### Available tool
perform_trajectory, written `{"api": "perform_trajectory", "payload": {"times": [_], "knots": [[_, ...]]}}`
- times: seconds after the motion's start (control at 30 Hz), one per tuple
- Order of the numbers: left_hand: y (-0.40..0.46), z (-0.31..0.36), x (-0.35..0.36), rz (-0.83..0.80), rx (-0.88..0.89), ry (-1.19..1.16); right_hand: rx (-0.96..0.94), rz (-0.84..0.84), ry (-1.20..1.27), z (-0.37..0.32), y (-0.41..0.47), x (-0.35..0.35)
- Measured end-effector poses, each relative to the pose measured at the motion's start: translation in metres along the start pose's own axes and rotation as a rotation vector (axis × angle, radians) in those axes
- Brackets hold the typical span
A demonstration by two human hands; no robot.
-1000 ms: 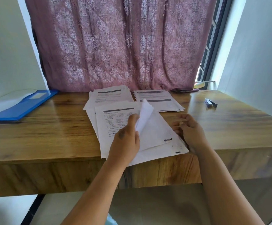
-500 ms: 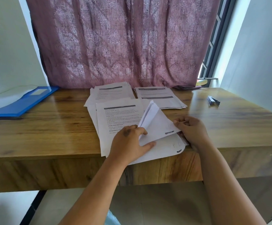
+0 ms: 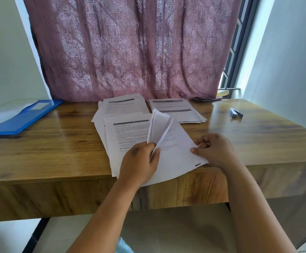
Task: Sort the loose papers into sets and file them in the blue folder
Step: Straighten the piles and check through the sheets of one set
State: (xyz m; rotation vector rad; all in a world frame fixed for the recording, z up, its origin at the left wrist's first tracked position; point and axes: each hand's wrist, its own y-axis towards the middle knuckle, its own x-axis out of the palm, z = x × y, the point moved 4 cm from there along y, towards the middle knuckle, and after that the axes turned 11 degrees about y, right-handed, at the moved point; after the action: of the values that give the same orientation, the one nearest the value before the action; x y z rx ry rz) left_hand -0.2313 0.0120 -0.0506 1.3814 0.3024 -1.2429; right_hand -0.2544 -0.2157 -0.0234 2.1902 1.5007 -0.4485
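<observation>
Right hand [image 3: 214, 150] shifted to sheet [image 3: 176, 157] edge, pinching | left hand [image 3: 139, 163] pinches lifted pages [image 3: 158, 128] — print blurred

Your nearest stack of printed papers [image 3: 130, 136] lies at the desk's front edge, its top sheets [image 3: 159, 126] lifted and curled. Two more piles [image 3: 121, 105] [image 3: 174, 108] sit behind it. The blue folder [image 3: 20, 119] lies open, far left.

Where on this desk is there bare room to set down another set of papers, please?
Bare wood lies between the blue folder and the near stack of papers, and again right of the far right pile, around the small stapler. The middle is crowded: three stacks, with the left hand and right hand holding sheets there.
</observation>
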Motion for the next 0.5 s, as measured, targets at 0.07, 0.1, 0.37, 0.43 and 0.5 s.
{"api": "perform_trajectory", "payload": {"times": [0.07,0.1,0.37,0.43,0.5], "knots": [[-0.002,0.003,-0.001,0.046,0.026,0.050,-0.022,0.074,0.019,-0.005,0.002,-0.003],[-0.002,0.004,-0.002,0.063,0.028,0.055,-0.029,0.129,0.038,-0.007,0.002,-0.005],[0.002,0.001,-0.007,0.102,0.000,0.087,0.222,0.132,-0.057,0.009,0.014,-0.020],[0.002,0.003,-0.005,0.094,0.002,0.095,0.275,-0.050,-0.139,0.013,0.013,-0.011],[0.002,0.004,-0.004,0.092,0.007,0.084,0.235,-0.020,-0.094,0.014,0.014,-0.012]]}}
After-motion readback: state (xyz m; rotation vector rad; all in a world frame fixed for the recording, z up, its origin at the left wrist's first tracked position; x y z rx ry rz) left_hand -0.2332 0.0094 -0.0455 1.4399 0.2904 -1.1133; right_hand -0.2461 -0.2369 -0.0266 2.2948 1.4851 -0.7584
